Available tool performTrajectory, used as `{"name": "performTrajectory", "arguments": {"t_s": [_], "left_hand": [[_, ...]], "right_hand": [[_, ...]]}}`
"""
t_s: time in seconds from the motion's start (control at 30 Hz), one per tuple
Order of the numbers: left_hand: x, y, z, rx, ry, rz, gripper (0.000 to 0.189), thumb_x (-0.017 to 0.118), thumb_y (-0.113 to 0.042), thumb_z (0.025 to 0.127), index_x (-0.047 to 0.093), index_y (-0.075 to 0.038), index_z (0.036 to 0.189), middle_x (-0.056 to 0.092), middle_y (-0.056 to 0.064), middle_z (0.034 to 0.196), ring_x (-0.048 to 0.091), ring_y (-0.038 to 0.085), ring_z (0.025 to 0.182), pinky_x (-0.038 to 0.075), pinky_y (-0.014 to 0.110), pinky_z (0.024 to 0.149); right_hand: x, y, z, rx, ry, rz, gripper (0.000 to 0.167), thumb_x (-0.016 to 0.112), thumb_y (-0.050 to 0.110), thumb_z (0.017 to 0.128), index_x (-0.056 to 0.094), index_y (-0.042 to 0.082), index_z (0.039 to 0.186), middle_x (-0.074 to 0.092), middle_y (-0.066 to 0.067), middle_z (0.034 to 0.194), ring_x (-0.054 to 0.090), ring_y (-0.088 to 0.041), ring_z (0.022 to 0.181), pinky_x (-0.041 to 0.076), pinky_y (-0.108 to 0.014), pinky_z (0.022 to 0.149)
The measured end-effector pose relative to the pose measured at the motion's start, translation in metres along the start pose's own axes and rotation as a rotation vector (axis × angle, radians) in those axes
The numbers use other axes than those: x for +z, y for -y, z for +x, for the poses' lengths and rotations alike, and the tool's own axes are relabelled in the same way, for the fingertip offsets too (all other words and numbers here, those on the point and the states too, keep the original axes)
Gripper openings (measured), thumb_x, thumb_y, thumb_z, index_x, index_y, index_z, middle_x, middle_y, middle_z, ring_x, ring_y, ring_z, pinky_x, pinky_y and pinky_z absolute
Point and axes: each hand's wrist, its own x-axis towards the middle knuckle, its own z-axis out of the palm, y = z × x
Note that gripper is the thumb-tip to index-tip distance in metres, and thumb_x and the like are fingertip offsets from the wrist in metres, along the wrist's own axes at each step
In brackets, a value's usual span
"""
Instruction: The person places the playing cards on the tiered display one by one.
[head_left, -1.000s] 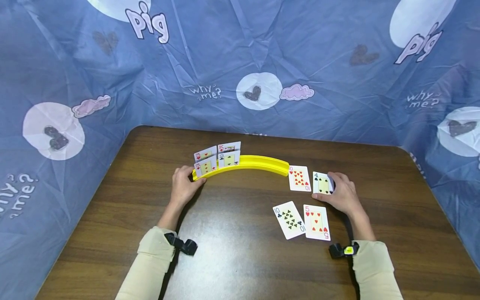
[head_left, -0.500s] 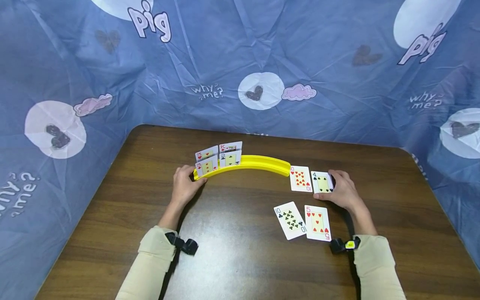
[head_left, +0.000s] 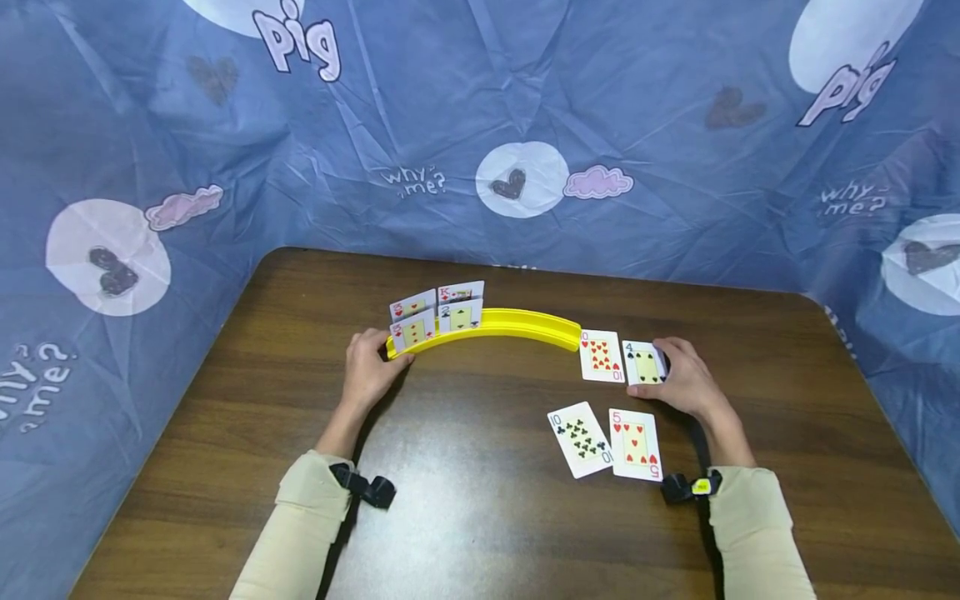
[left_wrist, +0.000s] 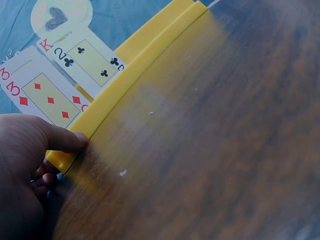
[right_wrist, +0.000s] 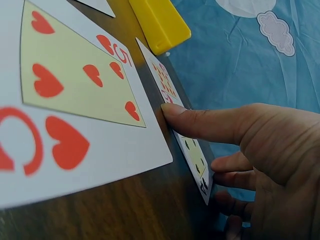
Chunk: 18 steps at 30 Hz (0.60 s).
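Observation:
A curved yellow card holder (head_left: 517, 323) lies on the table, its left end gripped by my left hand (head_left: 367, 371). In the left wrist view the thumb (left_wrist: 70, 140) presses its front edge. Cards stand in two rows at that end: a three of diamonds (left_wrist: 47, 95) and a two of clubs (left_wrist: 90, 60) in front, a red three (head_left: 408, 306) and a red king (head_left: 465, 292) behind. My right hand (head_left: 686, 383) pinches a black four (head_left: 643, 367) between thumb and fingers at opposite edges. The fingers' far side is partly hidden.
A ten of hearts (head_left: 602, 358) lies between the holder's right end and the black four. Nearer the person, a ten of clubs (head_left: 579, 442) and a five of hearts (head_left: 635, 446) lie face up. A blue printed cloth (head_left: 420, 125) hangs behind the table (head_left: 465, 517).
The black four has shifted slightly left, closer to the ten of hearts, with my right hand still on it. My left hand keeps its grip on the holder.

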Motion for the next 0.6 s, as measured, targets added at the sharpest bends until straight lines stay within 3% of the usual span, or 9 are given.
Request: {"name": "performTrajectory", "arguments": {"t_s": [0.6], "left_hand": [[-0.0003,-0.0003,0.0002,-0.006,-0.002,-0.011,0.03,0.081,-0.009,0.074,0.072,0.008,0.096,0.069,0.025,0.1,0.056,0.04,0.092,0.039,0.047,0.085]], "right_hand": [[-0.0045,0.0042,0.0083,0.019,0.042,-0.007,0.106,0.087,0.032,0.074,0.028,-0.007,0.152,0.023,-0.035,0.152,0.034,-0.053,0.136,0.031,-0.067,0.111]]}}
